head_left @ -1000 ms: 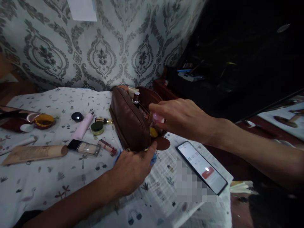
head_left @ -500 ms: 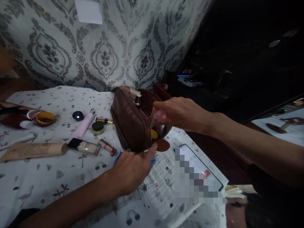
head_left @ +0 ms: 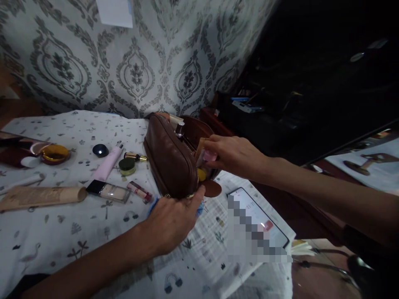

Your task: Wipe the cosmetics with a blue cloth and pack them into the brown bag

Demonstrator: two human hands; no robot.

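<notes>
A brown cosmetic bag (head_left: 170, 160) lies unzipped on the patterned cloth, its opening facing right. My left hand (head_left: 174, 222) grips its near end, one finger stretched along the zipper edge; a bit of blue material (head_left: 200, 208) shows under that hand. At the opening, my right hand (head_left: 229, 153) is closed around a small pink translucent item (head_left: 209, 156), mostly covered by the fingers. A tan flat edge (head_left: 201, 145) shows beside those fingers. A silver-capped bottle (head_left: 180, 129) sticks up from the bag, and something yellow (head_left: 201, 174) sits in its near end.
Left of the bag lie a pink tube (head_left: 108, 162), a green-lidded jar (head_left: 126, 166), a foundation bottle (head_left: 109, 191), a lip gloss (head_left: 139, 191), a beige tube (head_left: 43, 197) and a gold compact (head_left: 55, 153). A phone (head_left: 260, 218) lies near the table's right edge.
My right hand has dipped slightly at the bag's opening, and more of the tan edge shows beside its fingers. The left hand keeps its place on the bag. The view has shifted slightly.
</notes>
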